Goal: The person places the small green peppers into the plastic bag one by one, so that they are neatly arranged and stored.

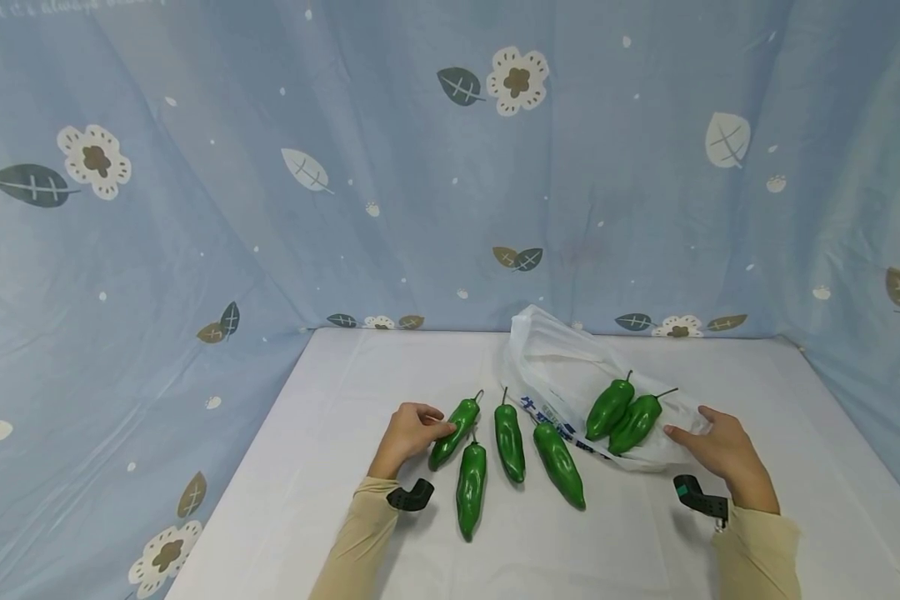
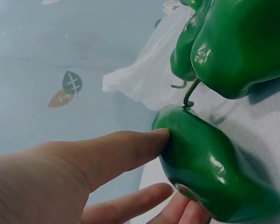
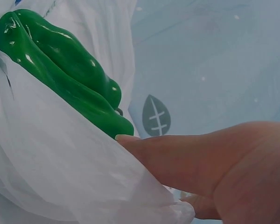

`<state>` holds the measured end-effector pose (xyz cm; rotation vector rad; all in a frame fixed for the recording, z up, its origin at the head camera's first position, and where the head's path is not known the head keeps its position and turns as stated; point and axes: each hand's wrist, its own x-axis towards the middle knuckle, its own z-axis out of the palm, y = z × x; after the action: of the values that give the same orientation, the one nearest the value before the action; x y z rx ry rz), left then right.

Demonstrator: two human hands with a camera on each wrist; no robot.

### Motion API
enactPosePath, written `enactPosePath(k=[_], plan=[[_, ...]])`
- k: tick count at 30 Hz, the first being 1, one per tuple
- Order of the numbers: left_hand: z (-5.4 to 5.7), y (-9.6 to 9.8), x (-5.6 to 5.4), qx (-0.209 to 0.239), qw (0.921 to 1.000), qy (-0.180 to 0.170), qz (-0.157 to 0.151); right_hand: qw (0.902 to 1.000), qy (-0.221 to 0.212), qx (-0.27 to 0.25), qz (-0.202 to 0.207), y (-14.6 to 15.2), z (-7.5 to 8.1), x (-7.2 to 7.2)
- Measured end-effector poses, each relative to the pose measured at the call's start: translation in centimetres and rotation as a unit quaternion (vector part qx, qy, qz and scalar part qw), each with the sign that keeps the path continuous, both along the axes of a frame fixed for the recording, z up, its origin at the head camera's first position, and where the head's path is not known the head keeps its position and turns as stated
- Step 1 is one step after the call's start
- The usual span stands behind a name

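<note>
My left hand [image 1: 409, 435] holds the leftmost green pepper [image 1: 450, 442]. In the left wrist view the thumb presses on that pepper's upper side near the stem, while the other fingers lie against its lower side. More green peppers [image 1: 510, 442] lie loose to its right on the white tabletop. Two peppers [image 1: 633, 425] rest side by side at the mouth of a white plastic bag [image 1: 555, 358]. At the bag's right edge my right hand [image 1: 723, 450] grips the thin plastic, the thumb inside by a pepper's tip and the fingers partly hidden behind the film.
The bag, with dark blue print, lies crumpled toward the back of the white table [image 1: 330, 367]. A blue curtain [image 1: 390, 167] with leaves and flowers hangs behind and at both sides. Black wrist cameras [image 1: 411, 496] sit on both wrists.
</note>
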<state>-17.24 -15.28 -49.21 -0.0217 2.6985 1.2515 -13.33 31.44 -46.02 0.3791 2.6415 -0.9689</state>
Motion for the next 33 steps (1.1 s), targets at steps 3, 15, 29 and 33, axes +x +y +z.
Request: enactPosePath(k=[3,15,29,33], plan=[[-0.1,0.0,-0.1,0.009,0.9999,0.003,0.01,1.0,0.002,0.001,0.001,0.0,0.0,0.0],[0.3,-0.1,-0.2,0.032,0.9994,-0.004,0.015,1.0,0.003,-0.001,-0.001,0.0,0.0,0.0],[0.8,-0.5,-0.5,0.084,0.9957,-0.008,0.038,1.0,0.003,0.001,0.003,0.0,0.1,0.0],[1.0,-0.5,-0.4,0.084,0.9957,-0.009,0.038,1.0,0.003,0.0,0.005,0.1,0.0,0.0]])
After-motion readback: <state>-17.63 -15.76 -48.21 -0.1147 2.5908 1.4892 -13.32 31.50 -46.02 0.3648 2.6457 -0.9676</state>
